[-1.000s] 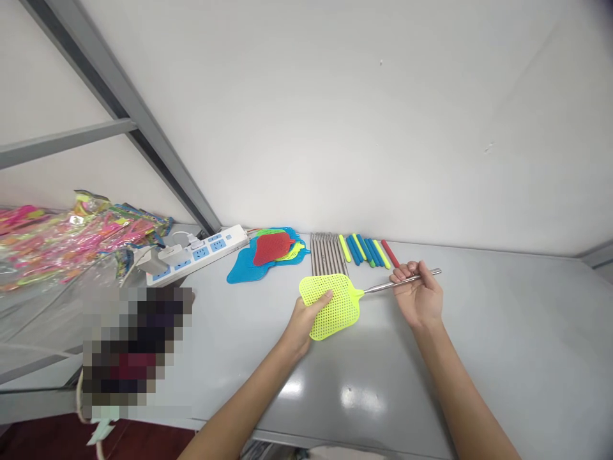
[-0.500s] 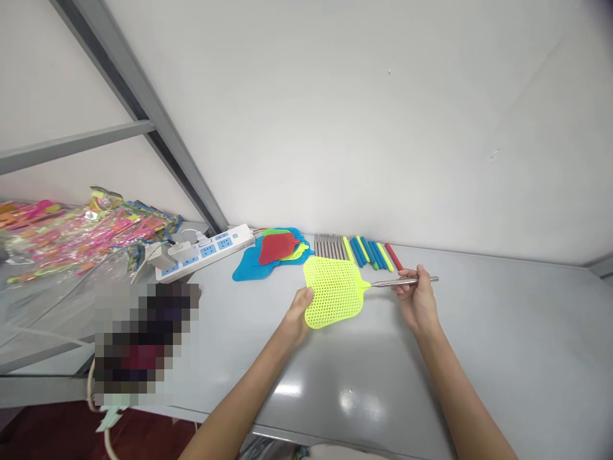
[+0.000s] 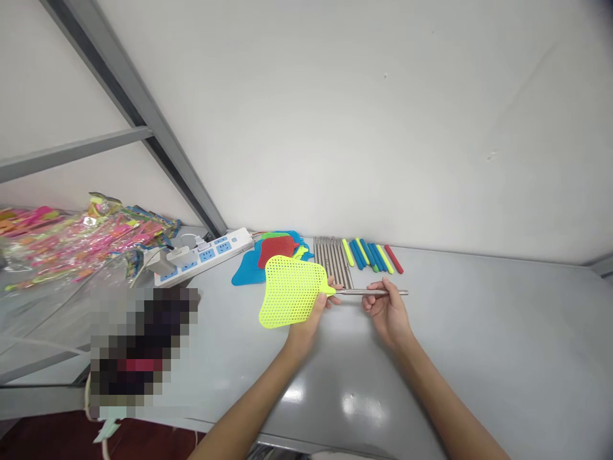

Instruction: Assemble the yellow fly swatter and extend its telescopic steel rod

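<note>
Left hand point(image 3: 311, 319): cups the neck of the yellow fly swatter point(image 3: 290, 292), fingers curled behind it.
Right hand point(image 3: 390, 314): pinches the swatter's steel handle point(image 3: 371, 292) between thumb and fingers.
Hands: have drawn closer, now just apart, both on 1 swatter.
Swatter: has shifted left, held above the grey table point(image 3: 479, 338), its head now in front of the blue and red swatter heads point(image 3: 244, 275).
Beyond: steel rods point(image 3: 332, 260), coloured grips point(image 3: 371, 255), power strip point(image 3: 205, 255).

Workroom, grey workbench point(image 3: 479, 338), power strip point(image 3: 204, 257), flyswatter parts point(image 3: 290, 292)
</note>
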Demonstrator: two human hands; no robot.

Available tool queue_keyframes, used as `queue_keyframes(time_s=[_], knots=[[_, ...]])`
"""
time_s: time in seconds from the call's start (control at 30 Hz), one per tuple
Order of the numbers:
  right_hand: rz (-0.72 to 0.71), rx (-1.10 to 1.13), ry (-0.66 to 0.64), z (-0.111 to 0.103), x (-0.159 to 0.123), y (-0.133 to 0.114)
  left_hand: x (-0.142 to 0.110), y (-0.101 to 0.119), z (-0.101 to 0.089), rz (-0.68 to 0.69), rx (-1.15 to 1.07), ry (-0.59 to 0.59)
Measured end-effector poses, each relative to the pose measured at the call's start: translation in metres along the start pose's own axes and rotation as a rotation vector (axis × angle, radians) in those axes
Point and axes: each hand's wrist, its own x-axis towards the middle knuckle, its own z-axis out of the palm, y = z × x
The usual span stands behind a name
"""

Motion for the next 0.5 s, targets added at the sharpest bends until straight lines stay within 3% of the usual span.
queue_keyframes(time_s=[0.27,0.5], knots=[[0.014,-0.120,-0.140,-0.002,-0.004,-0.002,0.000,-0.011,0.002,-0.047,-0.074,-0.011],[0.035,-0.194,-0.166,0.003,-0.005,0.005,0.001,-0.014,0.003,-0.124,-0.168,0.093]])
